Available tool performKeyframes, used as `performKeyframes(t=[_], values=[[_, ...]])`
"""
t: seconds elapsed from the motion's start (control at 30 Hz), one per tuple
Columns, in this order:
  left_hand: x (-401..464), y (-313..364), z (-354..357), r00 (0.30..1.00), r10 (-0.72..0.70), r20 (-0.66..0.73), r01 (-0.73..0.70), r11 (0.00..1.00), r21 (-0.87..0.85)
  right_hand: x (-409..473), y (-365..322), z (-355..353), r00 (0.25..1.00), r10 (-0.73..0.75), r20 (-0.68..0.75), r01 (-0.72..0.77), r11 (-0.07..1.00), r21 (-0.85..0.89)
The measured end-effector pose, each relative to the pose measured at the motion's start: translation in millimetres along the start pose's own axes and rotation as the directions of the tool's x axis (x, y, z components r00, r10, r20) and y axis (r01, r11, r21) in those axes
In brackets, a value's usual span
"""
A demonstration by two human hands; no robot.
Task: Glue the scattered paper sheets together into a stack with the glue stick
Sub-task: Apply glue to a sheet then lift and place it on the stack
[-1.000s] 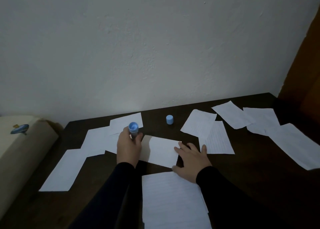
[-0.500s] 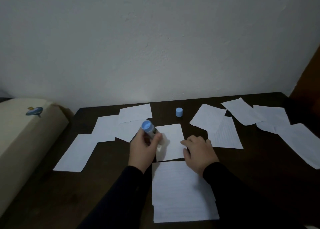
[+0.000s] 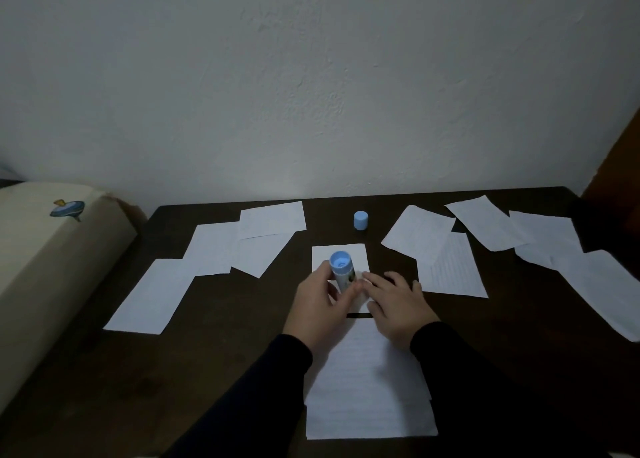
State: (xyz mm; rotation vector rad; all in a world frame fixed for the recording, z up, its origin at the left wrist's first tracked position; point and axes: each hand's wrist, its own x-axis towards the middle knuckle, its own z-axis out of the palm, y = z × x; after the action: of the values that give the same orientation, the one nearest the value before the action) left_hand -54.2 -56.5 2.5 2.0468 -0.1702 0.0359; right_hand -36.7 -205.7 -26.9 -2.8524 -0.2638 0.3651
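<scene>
My left hand [image 3: 320,305] grips an uncapped blue glue stick [image 3: 342,272], tip down on a small white sheet [image 3: 339,255] at the table's middle. My right hand [image 3: 396,301] lies flat, fingers spread, pressing the right part of that sheet. The stack of lined paper [image 3: 369,388] lies just in front of it, near me. The blue cap [image 3: 360,220] stands alone behind the sheet. Loose sheets lie to the left [image 3: 221,249] and to the right [image 3: 450,267].
The dark wooden table [image 3: 225,353] meets a white wall at the back. A cream cushion-like object [image 3: 41,260] with a small blue picture sits off the table's left edge. More sheets [image 3: 561,249] reach the right edge, beside a brown panel [image 3: 620,166].
The small sheet was turned and drawn to the middle, in line with the stack. My left hand moved right with the glue stick onto it. The camera view shifted left.
</scene>
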Motion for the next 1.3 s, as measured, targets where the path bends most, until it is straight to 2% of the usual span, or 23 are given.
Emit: performKeyframes(t=[0.17,0.3,0.47,0.73,0.8,0.9,1.0,1.2,1.3], values=[[1.0,-4.9,-0.4,0.995,0.029,0.098,-0.042,0.990,0.135,-0.5,2.3,1.9,1.000,-0.007,-0.014,0.007,0.999,0.041],[9.3,-8.8,-7.1,0.989,0.084,0.120,-0.112,0.960,0.256,0.8,0.2,1.9,1.000,0.017,-0.015,-0.016,1.000,0.022],[14.0,-14.1,-20.4,0.994,0.002,0.106,-0.032,0.957,0.287,1.5,2.4,1.7,0.999,0.034,-0.008,-0.034,0.999,0.005],[19.5,-24.7,-43.7,0.999,-0.032,0.026,0.021,0.942,0.334,-1.3,-0.4,0.6,1.000,0.016,-0.005,-0.016,1.000,0.003],[20.5,-26.4,-44.5,0.999,-0.035,-0.037,0.045,0.948,0.315,-2.1,-2.4,0.6,1.000,0.025,-0.004,-0.025,1.000,-0.007],[23.4,-26.6,-43.7,0.980,-0.066,-0.190,0.102,0.977,0.187,-4.3,-8.8,0.2,0.999,0.041,-0.004,-0.041,0.999,-0.035],[25.2,-23.0,-39.2,0.958,-0.052,-0.282,0.081,0.992,0.094,-7.2,-17.0,-1.1,0.998,0.046,-0.039,-0.049,0.997,-0.062],[27.5,-16.9,-20.9,0.978,-0.071,-0.194,0.076,0.997,0.021,0.6,-10.0,-3.2,0.986,0.046,-0.158,-0.040,0.998,0.042],[36.0,-11.9,-12.9,0.990,-0.093,-0.103,0.093,0.996,-0.005,7.0,-2.1,-2.2,0.997,-0.002,-0.083,0.008,0.998,0.070]])
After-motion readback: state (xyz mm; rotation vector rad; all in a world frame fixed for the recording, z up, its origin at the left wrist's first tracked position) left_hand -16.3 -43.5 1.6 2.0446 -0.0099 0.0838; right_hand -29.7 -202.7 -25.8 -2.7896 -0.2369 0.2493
